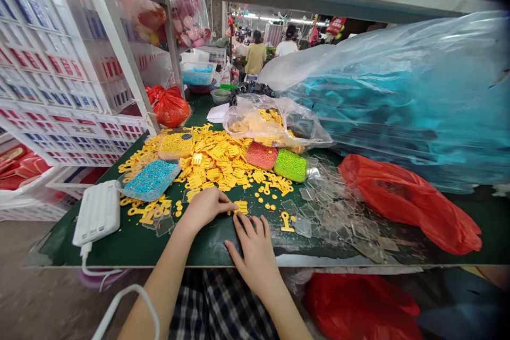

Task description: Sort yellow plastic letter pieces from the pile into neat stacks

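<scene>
My left hand (205, 207) rests on the green table (131, 247) with its fingers curled, the fingertips pinching a small yellow plastic piece (240, 206). My right hand (255, 247) lies flat on the table just below that piece, fingers spread, its fingertips touching the piece's near edge. Behind both hands spreads a heap of yellow plastic pieces (215, 162). Small trays of beads sit in the heap: blue (150, 178), yellow (176, 144), red (261, 155) and green (291, 164). A single yellow key-shaped piece (286, 221) lies to the right of my hands.
Clear plastic squares (338, 212) litter the table's right. A red bag (414, 204) and a large blue-tinted plastic bag (398, 95) stand beyond. A white power pack (98, 211) with cable sits at left, stacked white crates (59, 74) behind it. People work far back.
</scene>
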A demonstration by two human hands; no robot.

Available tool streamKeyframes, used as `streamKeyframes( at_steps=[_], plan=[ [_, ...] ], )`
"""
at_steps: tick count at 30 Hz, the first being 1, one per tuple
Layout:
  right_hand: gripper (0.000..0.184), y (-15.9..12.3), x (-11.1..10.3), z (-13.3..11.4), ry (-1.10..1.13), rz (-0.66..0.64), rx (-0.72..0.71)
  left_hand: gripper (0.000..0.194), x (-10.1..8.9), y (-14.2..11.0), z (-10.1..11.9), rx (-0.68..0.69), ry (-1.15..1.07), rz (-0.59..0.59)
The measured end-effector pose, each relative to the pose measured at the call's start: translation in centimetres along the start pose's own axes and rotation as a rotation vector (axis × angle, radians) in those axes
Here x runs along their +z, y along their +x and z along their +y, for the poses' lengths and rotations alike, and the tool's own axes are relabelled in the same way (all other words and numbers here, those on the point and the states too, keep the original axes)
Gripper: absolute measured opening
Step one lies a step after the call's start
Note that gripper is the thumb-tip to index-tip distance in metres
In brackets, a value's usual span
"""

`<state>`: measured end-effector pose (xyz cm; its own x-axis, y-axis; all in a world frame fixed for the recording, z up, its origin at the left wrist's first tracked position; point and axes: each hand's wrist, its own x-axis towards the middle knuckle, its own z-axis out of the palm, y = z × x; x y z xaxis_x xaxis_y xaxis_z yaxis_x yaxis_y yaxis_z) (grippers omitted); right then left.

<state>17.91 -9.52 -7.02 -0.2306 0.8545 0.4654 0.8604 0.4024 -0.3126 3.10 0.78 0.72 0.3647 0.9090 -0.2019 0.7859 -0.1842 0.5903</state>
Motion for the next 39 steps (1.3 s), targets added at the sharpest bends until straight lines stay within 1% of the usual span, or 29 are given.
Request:
streamKeyframes(
  at_steps=[3, 5, 8, 9, 12, 14, 16, 18, 20, 23, 27, 34, 37, 39],
  plan=[
    [0.043, -0.1, 0.0, -0.5, 0.046, 0.007, 0.002, 0.032, 0.8, 0.9, 0.0, -0.030, 0.098, 0.093],
    [0.042, -0.2, 0.0, -0.7, 0.071, 0.012, 0.001, 0.031, 1.4, 1.4, -0.1, -0.028, 0.122, 0.133],
    [0.041, -0.3, 0.0, -0.6, 0.090, 0.033, 0.012, 0.028, 2.0, 1.4, -0.2, 0.014, 0.094, 0.140],
    [0.040, -0.4, 0.0, -0.6, 0.091, 0.047, 0.023, 0.027, 2.1, 1.3, -0.1, 0.010, 0.090, 0.137],
    [0.039, -0.5, 0.1, -0.4, 0.076, 0.080, 0.048, 0.026, 2.3, 0.7, 0.2, -0.095, 0.114, 0.133],
    [0.040, -0.5, 0.2, -0.3, 0.069, 0.073, 0.045, 0.028, 2.3, 0.5, 0.6, -0.163, 0.128, 0.123],
    [0.041, -0.5, 0.4, -0.4, 0.060, 0.060, 0.038, 0.031, 2.2, 0.7, 1.0, -0.168, 0.126, 0.133],
    [0.044, -0.4, 0.4, -0.4, 0.044, 0.044, 0.026, 0.031, 2.2, 1.4, 1.5, -0.124, 0.127, 0.151],
    [0.046, -0.4, 0.4, -0.4, 0.032, 0.024, 0.015, 0.026, 2.1, 2.4, 2.1, -0.043, 0.156, 0.157],
    [0.048, -0.3, 0.4, -0.4, 0.022, 0.003, 0.013, 0.017, 2.0, 4.1, 3.0, 0.076, 0.241, 0.108],
    [0.049, -0.2, 0.3, -0.3, 0.021, -0.004, 0.006, 0.014, 2.3, 5.3, 3.2, 0.133, 0.283, 0.056],
    [0.050, 0.0, -0.3, -0.3, -0.001, -0.064, 0.018, 0.019, 3.3, 5.6, 2.2, 0.196, 0.321, 0.066],
    [0.049, 0.0, -0.4, -0.3, 0.000, -0.047, 0.022, 0.019, 2.9, 5.0, 1.9, 0.238, 0.368, 0.079],
    [0.047, -0.1, -0.4, -0.2, 0.019, -0.012, 0.029, 0.018, 2.4, 4.1, 1.4, 0.247, 0.343, 0.125]
  ],
)
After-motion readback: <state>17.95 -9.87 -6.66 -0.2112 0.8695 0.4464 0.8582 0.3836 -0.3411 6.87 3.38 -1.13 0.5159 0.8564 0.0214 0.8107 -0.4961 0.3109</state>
